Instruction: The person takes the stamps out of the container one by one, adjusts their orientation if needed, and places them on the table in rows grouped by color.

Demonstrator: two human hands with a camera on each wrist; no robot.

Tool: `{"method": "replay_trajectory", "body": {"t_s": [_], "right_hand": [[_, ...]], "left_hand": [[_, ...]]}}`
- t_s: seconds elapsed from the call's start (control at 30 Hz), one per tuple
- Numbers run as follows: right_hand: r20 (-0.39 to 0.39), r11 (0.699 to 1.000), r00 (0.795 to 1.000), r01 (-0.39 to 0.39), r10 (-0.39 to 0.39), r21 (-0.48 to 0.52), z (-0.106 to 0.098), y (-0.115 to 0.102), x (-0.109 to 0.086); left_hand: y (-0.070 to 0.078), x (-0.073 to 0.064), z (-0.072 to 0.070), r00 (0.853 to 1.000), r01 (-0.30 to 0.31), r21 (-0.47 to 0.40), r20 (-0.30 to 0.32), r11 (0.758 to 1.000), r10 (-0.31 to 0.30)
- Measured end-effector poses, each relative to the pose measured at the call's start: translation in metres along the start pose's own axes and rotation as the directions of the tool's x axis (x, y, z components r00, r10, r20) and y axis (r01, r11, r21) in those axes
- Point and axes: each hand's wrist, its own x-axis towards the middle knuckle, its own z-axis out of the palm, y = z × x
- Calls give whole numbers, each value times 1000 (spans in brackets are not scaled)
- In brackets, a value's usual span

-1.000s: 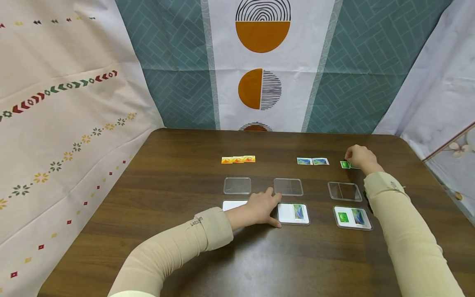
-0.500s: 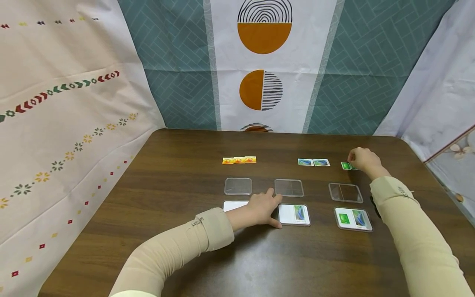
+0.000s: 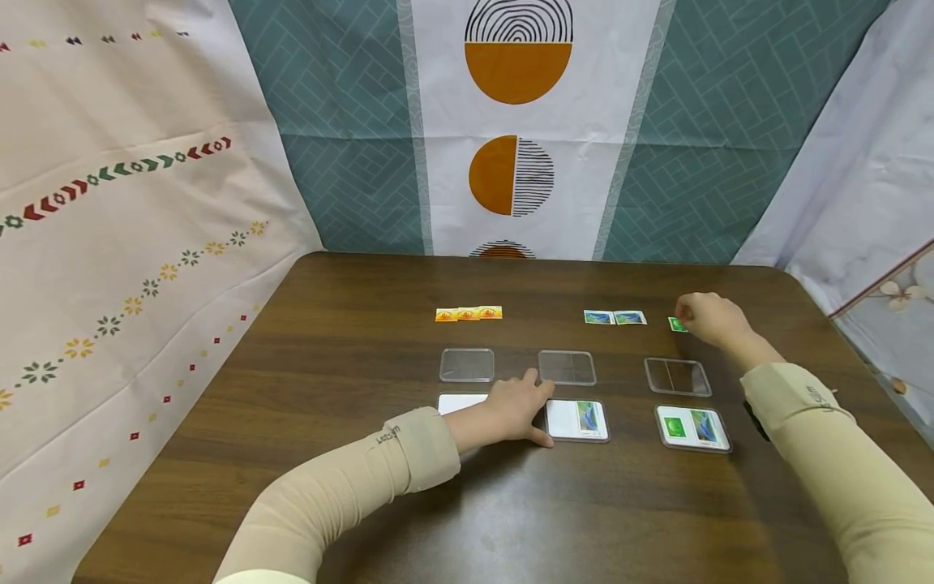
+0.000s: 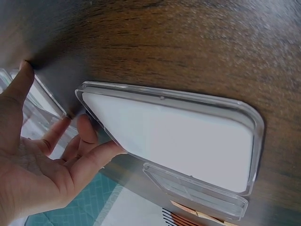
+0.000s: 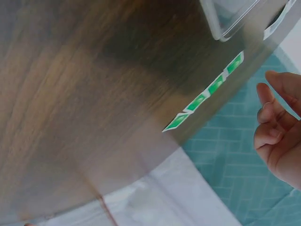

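Observation:
My left hand (image 3: 514, 410) is spread over the table, thumb and fingertips at the left edge of a flat clear case (image 3: 565, 418) holding a white card with one blue stamp. In the left wrist view, a finger touches the rim of another case with a blank white card (image 4: 174, 139). At the back right, my right hand (image 3: 713, 318) hovers by a row of green stamps, one green stamp (image 3: 674, 326) showing past the fingertips. The right wrist view shows several green stamps (image 5: 216, 85) lying end to end, and nothing between thumb and forefinger.
Three clear lids (image 3: 467, 367) lie in a row behind the cases. Further back are orange stamps (image 3: 468, 314) and two blue stamps (image 3: 599, 317). A right-hand case (image 3: 693, 428) holds a card with one green and one blue stamp. Curtains hang behind the brown table (image 3: 350, 308).
My right hand has shifted slightly left and nearer over the green stamps, covering more of them, and its forearm has swung right. My left hand has stayed in place.

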Motion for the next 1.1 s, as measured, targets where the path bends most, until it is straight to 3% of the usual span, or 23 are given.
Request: {"method": "replay_trajectory", "body": {"t_s": [0.43, 0.73, 1.1], "right_hand": [[-45, 992, 992, 123, -122, 23, 1, -38, -24], [-72, 958, 956, 285, -286, -27, 7, -65, -41], [-76, 959, 957, 282, -279, 31, 23, -85, -57]], "left_hand": [[0, 0, 0, 1000, 3, -12, -5, 1000, -3], [-1, -1, 0, 1000, 2, 3, -10, 1000, -2], [0, 0, 1, 1000, 0, 5, -9, 1000, 0]]}}
